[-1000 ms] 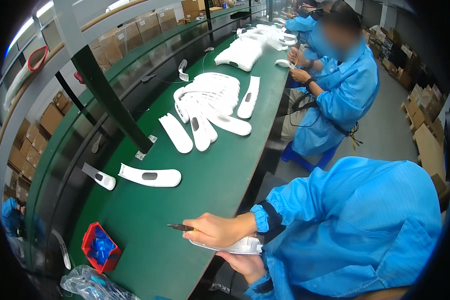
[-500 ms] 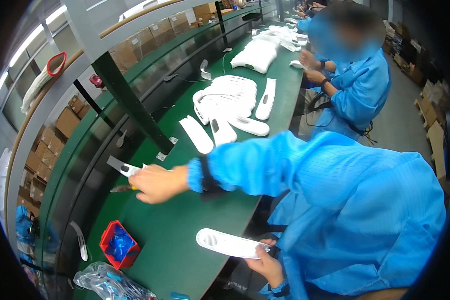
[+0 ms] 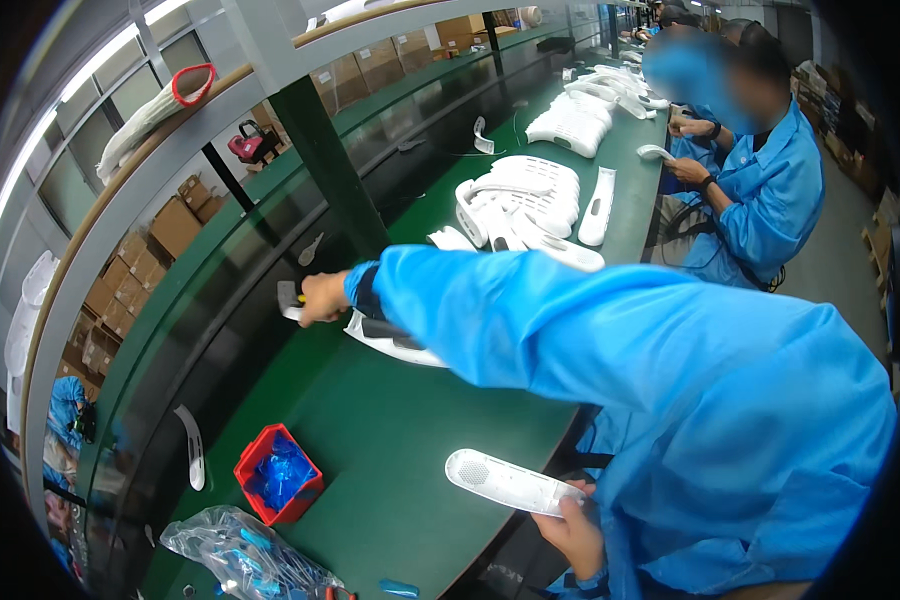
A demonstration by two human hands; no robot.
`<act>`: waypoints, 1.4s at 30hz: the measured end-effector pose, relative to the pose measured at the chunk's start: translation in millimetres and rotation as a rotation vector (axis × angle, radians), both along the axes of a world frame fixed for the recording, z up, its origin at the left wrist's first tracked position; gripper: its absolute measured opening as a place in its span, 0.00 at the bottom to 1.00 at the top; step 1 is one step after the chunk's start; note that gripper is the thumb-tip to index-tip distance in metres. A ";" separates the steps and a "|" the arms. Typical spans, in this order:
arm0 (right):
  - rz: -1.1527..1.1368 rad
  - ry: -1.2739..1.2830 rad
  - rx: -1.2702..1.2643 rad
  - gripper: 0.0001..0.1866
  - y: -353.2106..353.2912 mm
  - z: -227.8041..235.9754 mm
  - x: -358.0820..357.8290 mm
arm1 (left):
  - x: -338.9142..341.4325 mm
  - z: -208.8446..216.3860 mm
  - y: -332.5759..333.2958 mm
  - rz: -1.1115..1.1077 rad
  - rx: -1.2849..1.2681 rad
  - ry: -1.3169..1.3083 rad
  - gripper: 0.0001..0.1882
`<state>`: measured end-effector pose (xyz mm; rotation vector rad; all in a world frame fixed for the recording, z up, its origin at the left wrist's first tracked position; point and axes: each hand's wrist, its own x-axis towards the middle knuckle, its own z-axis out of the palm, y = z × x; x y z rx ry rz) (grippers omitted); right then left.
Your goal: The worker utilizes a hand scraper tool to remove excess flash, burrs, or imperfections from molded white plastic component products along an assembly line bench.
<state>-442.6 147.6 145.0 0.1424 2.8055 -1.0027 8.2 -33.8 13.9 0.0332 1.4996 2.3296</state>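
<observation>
My left hand, at the lower middle, grips the near end of a long white plastic cover. The cover has rounded ends and a patch of small holes at its far end. My right arm stretches left across the bench. At the bench's far side my right hand is closed around something with a bit of yellow and a grey-and-white end, too small to make out. Below the right forearm lies another white cover, partly hidden by the sleeve.
On the green bench stand a red bin of blue film and a clear plastic bag. A curved white strip lies left. White covers are stacked farther up. A green post rises behind. Co-workers sit alongside.
My right hand has moved farther out toward the bench's far side. The left hand keeps hold of its white cover. The whole view has shifted, so the bench things appear farther right.
</observation>
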 end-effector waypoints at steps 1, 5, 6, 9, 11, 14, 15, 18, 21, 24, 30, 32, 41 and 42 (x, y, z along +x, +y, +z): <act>-0.001 0.026 -0.283 0.23 10.4 5.9 9.4 | 1.8 -1.5 0.7 -0.014 0.013 0.039 0.24; 0.287 -0.119 -0.641 0.21 15.9 24.0 61.4 | -2.3 0.1 3.5 -0.011 -0.046 0.143 0.24; 0.267 -0.086 -0.566 0.21 19.5 24.1 80.0 | -1.8 1.0 6.1 -0.026 -0.044 0.142 0.24; 0.289 0.076 -0.206 0.22 4.8 25.4 137.4 | 0.1 0.8 8.9 -0.013 -0.055 0.076 0.23; 0.393 0.467 0.134 0.23 1.6 2.9 167.8 | 3.5 0.8 11.0 -0.058 -0.073 0.147 0.22; 0.387 0.356 0.281 0.25 -6.8 -10.0 219.1 | 6.2 -3.5 13.5 -0.023 -0.056 0.129 0.22; 0.394 0.399 0.337 0.24 -5.4 -19.7 228.4 | 4.9 -5.1 13.8 0.009 -0.036 0.106 0.22; 0.365 0.506 0.463 0.21 -1.9 -36.2 256.6 | 2.6 -10.8 9.9 0.032 -0.064 0.104 0.21; 0.190 0.600 0.176 0.19 8.5 -28.7 287.2 | -2.7 -12.5 19.0 0.038 -0.088 0.103 0.20; 0.117 0.090 -0.627 0.22 7.4 -20.9 318.7 | -7.3 -10.9 21.8 0.041 -0.147 0.130 0.19; 0.216 0.315 -0.616 0.21 11.3 -32.0 344.8 | -11.1 -13.0 28.5 0.020 -0.185 0.138 0.17; 0.246 0.349 -0.638 0.20 8.1 -29.9 347.2 | -12.4 -12.2 31.1 0.062 -0.199 0.162 0.17; 0.133 0.318 -0.687 0.18 -40.4 -39.2 367.1 | -11.8 -4.3 35.5 0.144 -0.201 0.169 0.20; 0.132 0.312 -0.693 0.18 -41.5 -40.9 367.0 | -11.2 -5.6 34.7 0.145 -0.200 0.163 0.20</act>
